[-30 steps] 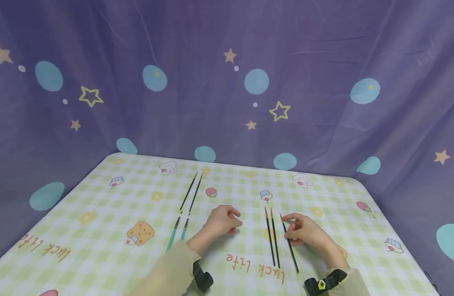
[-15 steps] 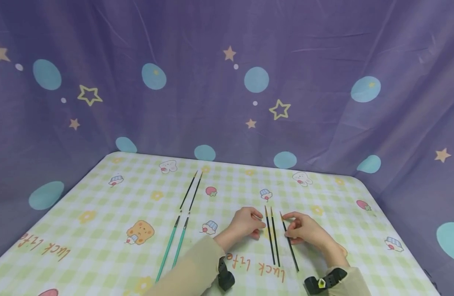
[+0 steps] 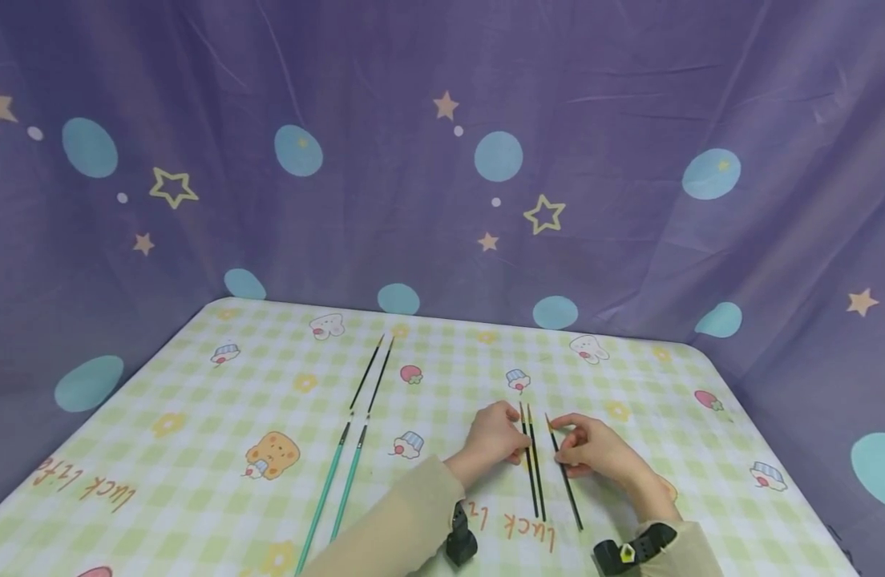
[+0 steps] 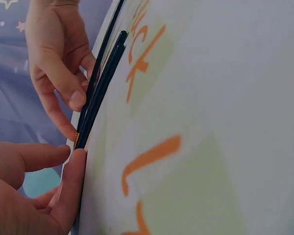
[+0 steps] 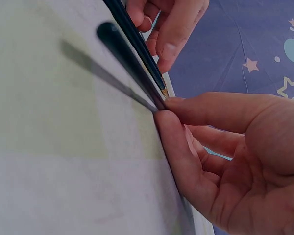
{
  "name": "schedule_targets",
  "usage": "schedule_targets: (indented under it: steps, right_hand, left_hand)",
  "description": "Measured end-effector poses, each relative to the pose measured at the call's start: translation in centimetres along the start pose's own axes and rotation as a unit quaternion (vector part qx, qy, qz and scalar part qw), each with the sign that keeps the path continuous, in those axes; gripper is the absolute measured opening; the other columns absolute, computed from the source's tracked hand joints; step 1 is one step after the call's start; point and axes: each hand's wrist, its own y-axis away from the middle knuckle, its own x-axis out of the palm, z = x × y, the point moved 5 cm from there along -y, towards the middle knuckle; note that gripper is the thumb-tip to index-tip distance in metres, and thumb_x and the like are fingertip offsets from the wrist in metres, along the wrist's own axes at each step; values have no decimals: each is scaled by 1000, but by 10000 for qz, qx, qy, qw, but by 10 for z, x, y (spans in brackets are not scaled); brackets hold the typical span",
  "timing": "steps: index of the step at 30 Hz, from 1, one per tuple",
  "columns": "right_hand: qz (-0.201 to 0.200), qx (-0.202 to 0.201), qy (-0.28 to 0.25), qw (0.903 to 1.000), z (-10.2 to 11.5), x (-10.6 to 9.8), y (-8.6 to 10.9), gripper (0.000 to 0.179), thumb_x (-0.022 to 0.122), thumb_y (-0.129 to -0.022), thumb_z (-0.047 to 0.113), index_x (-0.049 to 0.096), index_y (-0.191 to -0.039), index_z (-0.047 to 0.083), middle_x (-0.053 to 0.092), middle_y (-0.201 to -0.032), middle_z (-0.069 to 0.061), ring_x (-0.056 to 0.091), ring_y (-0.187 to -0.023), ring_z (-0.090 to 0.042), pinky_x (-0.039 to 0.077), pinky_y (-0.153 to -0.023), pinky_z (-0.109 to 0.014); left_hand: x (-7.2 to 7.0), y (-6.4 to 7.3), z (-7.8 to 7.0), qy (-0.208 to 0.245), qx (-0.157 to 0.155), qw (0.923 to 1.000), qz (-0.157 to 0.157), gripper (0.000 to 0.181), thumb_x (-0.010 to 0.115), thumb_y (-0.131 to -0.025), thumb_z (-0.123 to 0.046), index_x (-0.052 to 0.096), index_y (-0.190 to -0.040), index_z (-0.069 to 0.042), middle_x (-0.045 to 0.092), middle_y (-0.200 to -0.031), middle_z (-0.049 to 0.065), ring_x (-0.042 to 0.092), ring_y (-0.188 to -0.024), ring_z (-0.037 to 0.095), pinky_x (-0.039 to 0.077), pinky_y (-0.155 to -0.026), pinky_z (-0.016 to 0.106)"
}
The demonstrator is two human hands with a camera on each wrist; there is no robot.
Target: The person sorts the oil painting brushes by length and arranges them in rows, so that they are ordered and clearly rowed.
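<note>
My right hand (image 3: pixel 587 447) pinches a black paintbrush (image 3: pixel 568 497) between thumb and index finger (image 5: pixel 174 132). That brush lies lengthwise with its bristles pointing to the far side. Just left of it, two more black paintbrushes (image 3: pixel 539 481) lie side by side, almost parallel. My left hand (image 3: pixel 495 437) is right at the left one of this pair, its fingertips (image 4: pixel 79 157) touching near the ferrule. In the left wrist view, a gap shows between the thumb and finger of the left hand. The right wrist view shows the pinched brush's dark handle end (image 5: pixel 115 36) close up.
Two teal-handled paintbrushes (image 3: pixel 347 481) lie on the left part of the table. Beyond their tips are two thin black paintbrushes (image 3: pixel 373 377). A checked tablecloth (image 3: pixel 219 513) covers the table, and a purple curtain (image 3: pixel 392 232) hangs behind it.
My left hand has moved right, from beside the teal brushes to the black pair. The leftmost black brush has shifted slightly right, closer to its neighbour. My right hand stays in place.
</note>
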Motion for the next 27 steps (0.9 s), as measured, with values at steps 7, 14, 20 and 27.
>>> schedule_targets:
  steps: [7, 14, 20, 27]
  right_hand:
    - [37, 2, -59, 10000, 0, 0, 0, 53, 65, -78, 2, 44, -125, -6, 55, -76, -7, 58, -64, -16, 54, -57, -33]
    - [55, -2, -66, 10000, 0, -1, 0, 53, 65, -79, 3, 43, -126, -6, 55, -77, -7, 58, -65, -16, 55, -58, -34]
    - [68, -12, -52, 10000, 1, -1, 1, 53, 65, -78, 2, 43, -126, -7, 55, -77, -7, 58, -65, -15, 55, -58, -33]
    - [103, -19, -46, 9999, 1, -1, 1, 53, 65, -79, 2, 43, -126, -7, 55, -77, -7, 58, -66, -16, 55, -58, -33]
  left_hand:
    - [2, 1, -4, -788, -19, 9966, -228, 33, 73, -69, -7, 54, -96, -5, 53, -44, -1, 47, -31, 7, 42, -45, 19]
    - [0, 3, -10, -1074, 120, 9935, -353, 28, 71, -65, -5, 53, -87, -5, 53, -59, 0, 47, -36, 9, 40, -42, 20]
    - [-1, 2, -16, -1650, 203, 9849, -486, 27, 71, -62, -5, 51, -78, -8, 52, -68, 2, 49, -54, 16, 39, -49, 23]
    - [-1, 1, -17, -2051, 142, 9780, -356, 26, 72, -65, -10, 48, -74, -10, 50, -65, 2, 47, -55, 17, 38, -48, 27]
